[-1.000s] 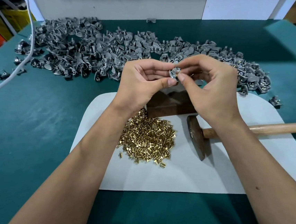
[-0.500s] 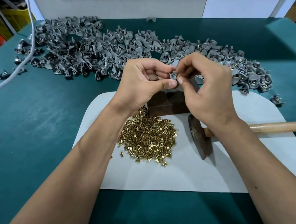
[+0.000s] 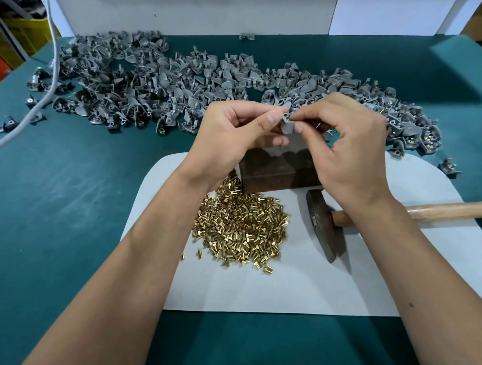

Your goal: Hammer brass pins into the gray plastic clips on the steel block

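Both hands met above the steel block [image 3: 276, 171], left hand [image 3: 232, 134] and right hand [image 3: 345, 151] pinching one gray clip [image 3: 287, 125] between them, so the block's top was closed off from above. The brass pins [image 3: 241, 229] lay heaped against the block's near-left corner. The hammer [image 3: 322, 228] barred the right, its head just beside the block and its handle running off to the right edge. The pile of gray clips [image 3: 169, 87] walled the far side from left to right. Bare white mat [image 3: 282, 289] lay open nearer the person, and green table [image 3: 56, 194] to the left.
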The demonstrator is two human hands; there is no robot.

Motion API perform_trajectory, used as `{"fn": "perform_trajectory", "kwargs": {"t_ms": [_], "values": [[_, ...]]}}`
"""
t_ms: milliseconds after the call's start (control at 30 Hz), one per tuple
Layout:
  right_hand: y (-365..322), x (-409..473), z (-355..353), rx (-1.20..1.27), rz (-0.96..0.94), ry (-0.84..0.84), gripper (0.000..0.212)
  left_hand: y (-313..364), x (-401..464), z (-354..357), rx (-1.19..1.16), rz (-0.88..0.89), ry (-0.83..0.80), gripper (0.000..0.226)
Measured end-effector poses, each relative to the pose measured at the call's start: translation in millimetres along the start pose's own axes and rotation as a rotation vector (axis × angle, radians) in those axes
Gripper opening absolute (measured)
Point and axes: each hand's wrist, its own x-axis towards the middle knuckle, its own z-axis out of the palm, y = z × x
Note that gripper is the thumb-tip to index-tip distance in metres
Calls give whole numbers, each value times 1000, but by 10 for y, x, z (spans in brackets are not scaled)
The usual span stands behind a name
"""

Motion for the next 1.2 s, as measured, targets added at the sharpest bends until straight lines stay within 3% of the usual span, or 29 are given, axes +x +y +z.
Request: {"fn": "perform_trajectory", "kwargs": {"t_ms": [200, 400, 1000, 1200], "values": [[6, -6, 46, -5, 109, -5, 10, 24, -12, 129, 185, 110, 119, 30], [13, 2, 72, -10, 167, 11, 11, 15, -15, 192, 217, 93, 161, 29], [-36, -22, 85, -83, 139, 13, 10, 18, -60, 231, 192, 18, 179, 23], [0, -17, 57, -69, 140, -31, 9, 52, -60, 249, 404, 108, 135, 32]]}}
